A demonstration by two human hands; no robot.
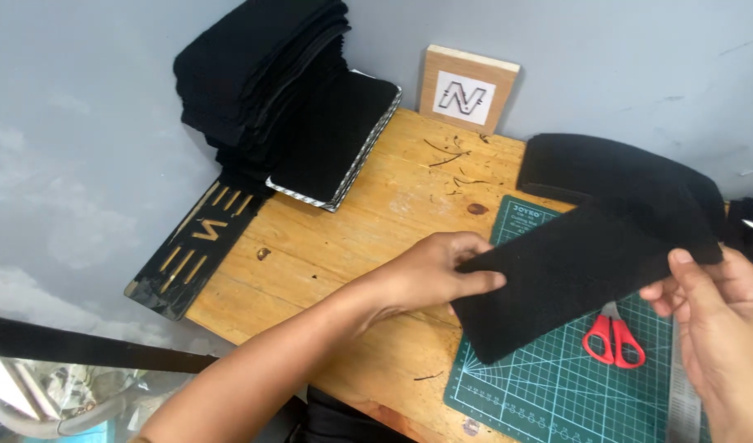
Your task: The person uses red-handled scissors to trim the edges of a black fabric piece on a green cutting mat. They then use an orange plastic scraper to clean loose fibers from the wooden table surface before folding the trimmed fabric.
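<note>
Black felt piece, red scissors, green gridded mat.

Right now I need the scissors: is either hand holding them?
No, the scissors lie on the green mat while both the left hand and right hand hold black fabric.

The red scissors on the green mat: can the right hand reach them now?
Probably not at once: the right hand is beside the scissors, but its fingers grip the black cloth.

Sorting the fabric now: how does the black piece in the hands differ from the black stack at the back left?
The held black piece is a single sheet, lifted above the green cutting mat between left hand and right hand. The black stack is many layers, resting untouched against the wall. Both are black fabric.
</note>
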